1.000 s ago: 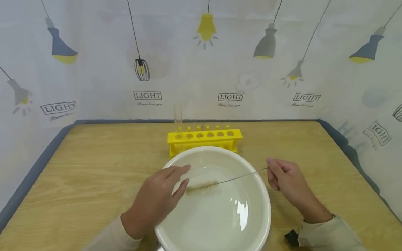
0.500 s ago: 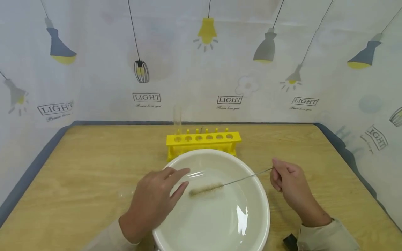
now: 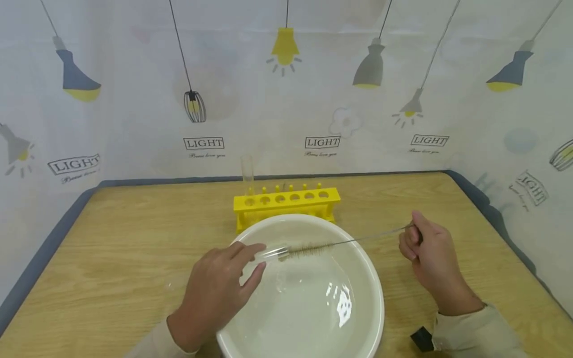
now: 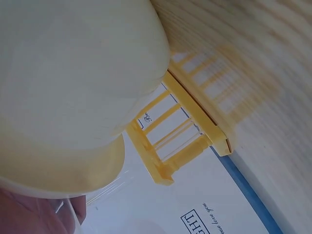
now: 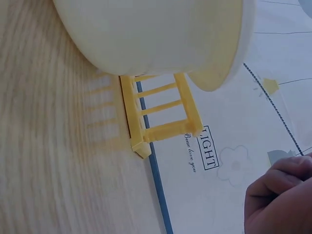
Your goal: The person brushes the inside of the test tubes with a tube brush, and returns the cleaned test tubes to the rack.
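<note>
My left hand (image 3: pixel 219 293) holds a clear test tube (image 3: pixel 271 254) between thumb and fingers, over the left side of a white basin (image 3: pixel 379 303). The tube lies nearly level, mouth to the right. My right hand (image 3: pixel 434 263), right of the basin, pinches the thin wire handle of a test tube brush (image 3: pixel 311 248). The brush's tan bristles meet the tube's mouth; whether the tip is inside I cannot tell. Water appears to be in the basin. In the right wrist view the twisted wire (image 5: pixel 273 105) runs down to the curled right hand (image 5: pixel 280 195).
Behind the basin stands a yellow test tube rack (image 3: pixel 286 200), with another clear tube (image 3: pixel 247 174) upright in its leftmost hole. A small black object (image 3: pixel 422 339) lies by the right sleeve. A printed curtain (image 3: pixel 268 99) borders the wooden table (image 3: pixel 134 238).
My right hand has moved right and drawn the brush along with it. The bristles have risen from below the tube to line up with its mouth. My left hand has barely moved.
</note>
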